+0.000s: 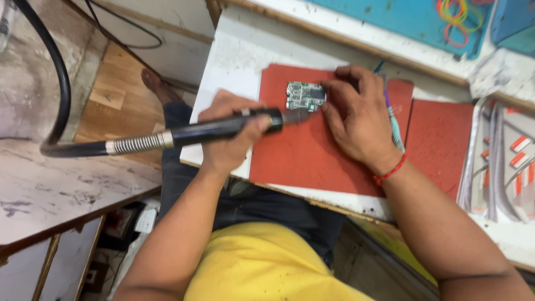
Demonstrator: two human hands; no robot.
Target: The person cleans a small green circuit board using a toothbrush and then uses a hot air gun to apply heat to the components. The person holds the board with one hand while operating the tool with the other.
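Left hand [231, 131] is gripping the hot-air wand [223, 127], nozzle pointing right at the circuit board [305, 96], right hand [356, 114] fingers pinning its right edge near the red mat's [312, 156] far edge.

Bright, even light from overhead; soft shadows under the hands on the tabletop [239, 61]. Slightly soft throughout, edges bowed by the wide lens.

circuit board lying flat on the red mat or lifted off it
Flat: the circuit board lies on the red mat, right hand fingers at its edge.
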